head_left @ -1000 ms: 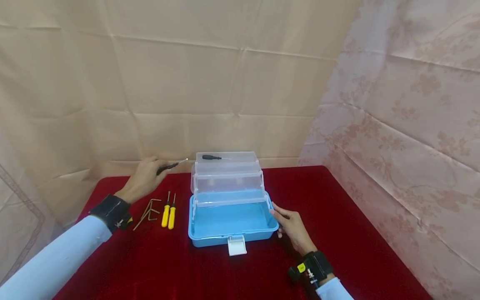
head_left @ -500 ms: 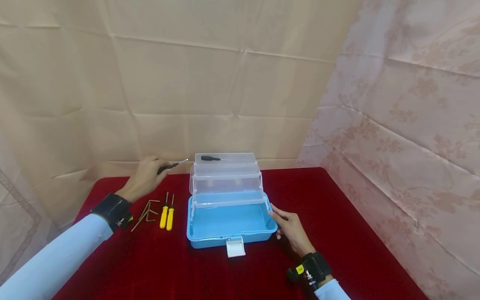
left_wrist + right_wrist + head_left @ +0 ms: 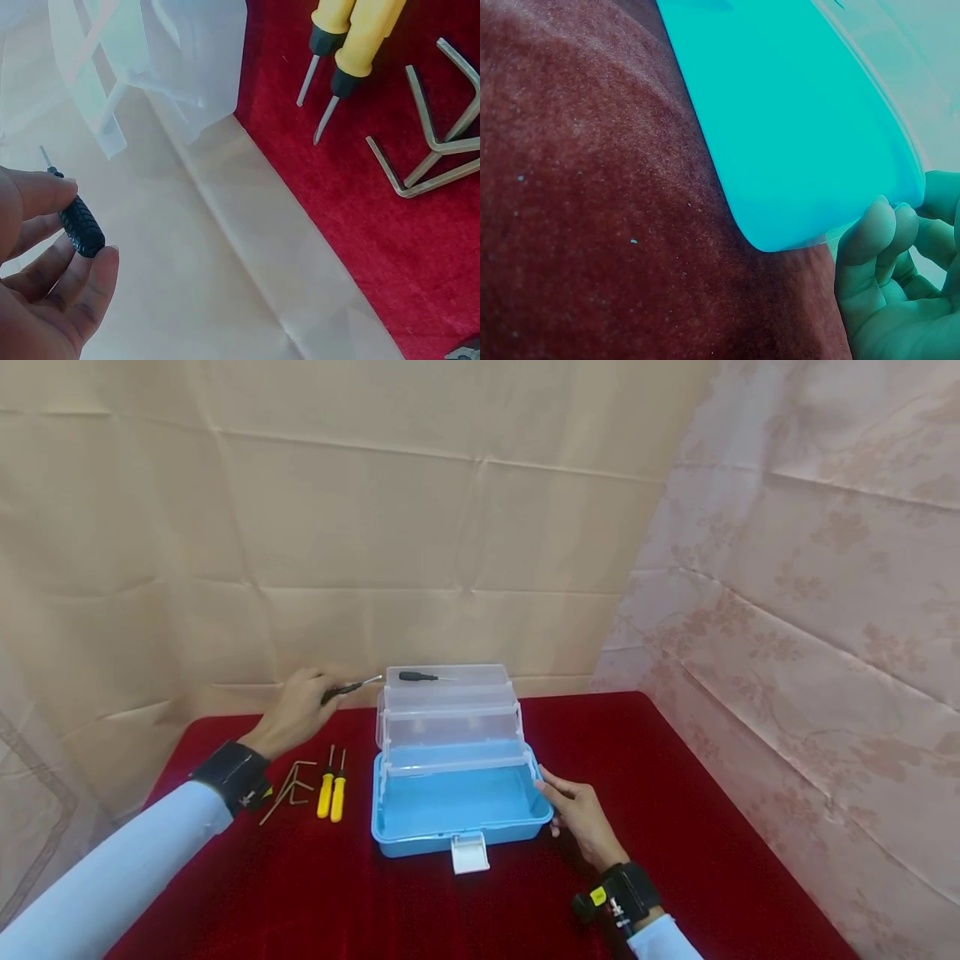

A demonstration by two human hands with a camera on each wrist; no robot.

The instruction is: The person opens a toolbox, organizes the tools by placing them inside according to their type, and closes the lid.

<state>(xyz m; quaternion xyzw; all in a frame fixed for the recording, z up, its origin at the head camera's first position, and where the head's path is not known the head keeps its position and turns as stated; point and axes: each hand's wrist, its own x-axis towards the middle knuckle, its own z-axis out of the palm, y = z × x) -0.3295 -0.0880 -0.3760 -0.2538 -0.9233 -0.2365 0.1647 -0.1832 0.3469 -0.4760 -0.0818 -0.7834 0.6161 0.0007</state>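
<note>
My left hand [image 3: 294, 714] is raised at the back left of the table, pinching a small screwdriver [image 3: 80, 225] by its black ribbed handle. The thin metal tip points right, toward the top tray of a blue toolbox [image 3: 408, 846]. The box stands unfolded, its clear stepped trays [image 3: 487, 697] lifted behind the base and its white latch [image 3: 470, 853] hanging at the front. Another black-handled screwdriver [image 3: 417, 677] lies in the top tray. My right hand [image 3: 588, 825] grips the right side wall of the box; the right wrist view shows thumb and fingers [image 3: 870, 232] at its corner.
Left of the box, two yellow-handled screwdrivers [image 3: 338, 797] lie side by side on the red cloth [image 3: 300, 893]. Several L-shaped hex keys [image 3: 427, 161] lie farther left. A beige curtain [image 3: 337, 527] hangs behind the table, a floral one [image 3: 810, 610] on the right.
My left hand has moved slightly right with the screwdriver, bringing its tip closer to the top tray. The right hand keeps its grip on the box.
</note>
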